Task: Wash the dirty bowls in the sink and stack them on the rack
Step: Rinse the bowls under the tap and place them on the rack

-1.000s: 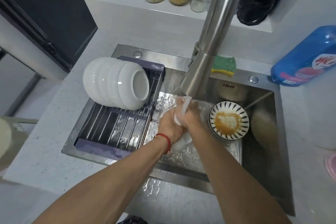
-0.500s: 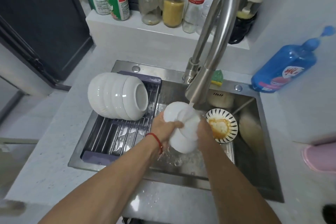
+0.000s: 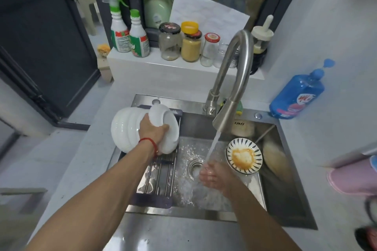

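Note:
My left hand (image 3: 153, 131) grips a white bowl (image 3: 166, 126) and holds it against the row of white bowls (image 3: 124, 128) lying on their sides on the wire rack (image 3: 161, 177) over the sink's left half. My right hand (image 3: 214, 176) is under the running water with relaxed fingers and holds nothing. A dirty striped bowl (image 3: 243, 156) with orange residue sits in the sink (image 3: 285, 199) just right of that hand.
The steel faucet (image 3: 234, 79) arches over the sink and water streams from it. A blue soap bottle (image 3: 297, 96) lies on the right counter. Jars and spray bottles (image 3: 130, 36) line the back ledge. A green sponge (image 3: 238, 106) sits behind the faucet.
My left hand carried the rinsed white bowl left, from under the faucet to the stack on the rack. My right hand let go of it and stayed under the water.

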Tool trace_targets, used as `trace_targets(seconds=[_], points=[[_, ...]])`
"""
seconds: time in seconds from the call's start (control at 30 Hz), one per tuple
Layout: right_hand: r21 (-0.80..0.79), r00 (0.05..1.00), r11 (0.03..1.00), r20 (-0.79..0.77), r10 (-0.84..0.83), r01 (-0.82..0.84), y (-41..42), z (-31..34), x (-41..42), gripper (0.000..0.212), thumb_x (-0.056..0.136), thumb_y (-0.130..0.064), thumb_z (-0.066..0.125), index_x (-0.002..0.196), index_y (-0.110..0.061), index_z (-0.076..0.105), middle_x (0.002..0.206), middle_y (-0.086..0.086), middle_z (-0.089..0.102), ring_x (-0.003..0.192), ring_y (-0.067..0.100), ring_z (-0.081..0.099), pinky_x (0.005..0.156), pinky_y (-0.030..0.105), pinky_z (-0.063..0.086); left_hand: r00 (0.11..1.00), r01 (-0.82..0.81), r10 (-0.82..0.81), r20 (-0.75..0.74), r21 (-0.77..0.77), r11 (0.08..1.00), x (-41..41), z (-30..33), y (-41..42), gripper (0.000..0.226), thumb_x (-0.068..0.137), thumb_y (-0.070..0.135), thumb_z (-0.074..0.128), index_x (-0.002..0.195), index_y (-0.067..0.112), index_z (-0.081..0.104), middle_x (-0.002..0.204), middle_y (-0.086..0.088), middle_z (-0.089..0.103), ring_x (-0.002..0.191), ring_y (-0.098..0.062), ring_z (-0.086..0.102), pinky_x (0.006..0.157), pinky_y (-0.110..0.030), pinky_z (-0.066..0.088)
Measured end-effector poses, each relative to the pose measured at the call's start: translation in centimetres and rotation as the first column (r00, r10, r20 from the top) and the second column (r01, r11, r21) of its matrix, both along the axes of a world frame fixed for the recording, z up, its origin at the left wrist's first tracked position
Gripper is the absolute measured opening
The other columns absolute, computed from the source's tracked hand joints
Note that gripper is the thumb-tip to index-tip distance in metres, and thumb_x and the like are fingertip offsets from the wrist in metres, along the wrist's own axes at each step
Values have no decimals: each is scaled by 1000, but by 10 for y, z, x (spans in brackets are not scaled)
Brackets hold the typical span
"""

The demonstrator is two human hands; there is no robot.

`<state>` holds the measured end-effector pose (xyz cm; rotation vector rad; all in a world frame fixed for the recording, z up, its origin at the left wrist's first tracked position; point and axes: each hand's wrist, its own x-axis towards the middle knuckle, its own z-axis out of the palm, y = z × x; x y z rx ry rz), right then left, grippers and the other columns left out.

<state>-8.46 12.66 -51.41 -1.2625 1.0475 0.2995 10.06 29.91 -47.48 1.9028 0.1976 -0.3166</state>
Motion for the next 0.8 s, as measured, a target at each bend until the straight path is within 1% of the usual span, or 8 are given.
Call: trace_targets(seconds=[0.07, 0.13, 0.23, 0.33, 0.47, 0.57, 0.7, 0.8], points=[[-12, 999, 999, 2, 40, -40, -1, 3, -4, 28, 104, -20, 53, 110, 2, 70, 92, 19, 69, 79, 29, 64, 66, 37, 57, 998, 59, -59, 5, 100, 993, 7, -9, -2, 64, 82, 26, 85, 136, 14, 54, 134, -13, 62, 123, -40, 58, 106, -50, 49], [-37, 997, 997, -5, 73, -73, -5, 8, -11, 22, 101, -17, 57, 105, -1, 72, 89, 20, 73, 78, 28, 66, 70, 38, 59, 994, 112, -110, -18, 154, 982, 9, -18, -4, 73, 86, 28, 84, 147, 12, 48, 145, -13, 57, 134, -39, 52, 112, -47, 44], [-68, 992, 990, -27, 124, -126, -24, 3, -23, 18, 98, -15, 60, 103, -2, 71, 79, 11, 73, 66, 22, 67, 76, 39, 60, 982, 165, -182, 53, 232, 959, 12, -26, -7, 48, 85, 26, 84, 125, 11, 60, 117, -9, 68, 117, -37, 61, 100, -43, 50], [-84, 992, 990, -66, 108, -113, -51, -6, -35, 21, 100, -17, 59, 108, 0, 69, 89, 16, 75, 72, 26, 68, 72, 38, 59, 949, 153, -250, 192, 412, 898, 14, -27, -10, 49, 85, 23, 84, 126, 10, 63, 117, -16, 70, 109, -40, 63, 97, -48, 52], [-91, 991, 993, -121, 62, -73, -90, -25, -46, 19, 101, -19, 58, 106, -3, 68, 79, 10, 69, 65, 21, 64, 64, 32, 58, 797, -17, -367, 480, 625, 780, -2, -21, -12, 38, 81, 1, 79, 118, 1, 69, 117, -26, 61, 104, -45, 55, 83, -50, 47], [-114, 986, 992, -161, 34, -53, -121, -49, -53, 12, 100, -16, 62, 105, -5, 64, 71, 5, 63, 55, 16, 60, 59, 30, 55, 717, -90, -407, 566, 655, 750, -42, -25, -27, 36, 75, -7, 80, 108, 5, 71, 105, -24, 63, 93, -41, 56, 73, -48, 46], [-226, 979, 974, -199, -53, 7, -160, -79, -52, 16, 100, -10, 55, 115, -6, 59, 93, 11, 65, 79, 23, 66, 64, 34, 58, 854, 197, -410, 320, 531, 824, -118, -53, -50, 23, 82, -1, 77, 99, 13, 70, 109, -10, 62, 97, -25, 58, 86, -37, 55], [-221, 955, 975, -285, -83, 19, -195, -113, -55, 29, 98, -5, 57, 126, 0, 58, 99, 13, 64, 83, 23, 63, 69, 36, 59, 955, 292, -291, -52, 329, 898, -155, -80, -68, 18, 89, -3, 71, 91, 15, 68, 92, 1, 68, 81, -14, 62, 72, -18, 49]])
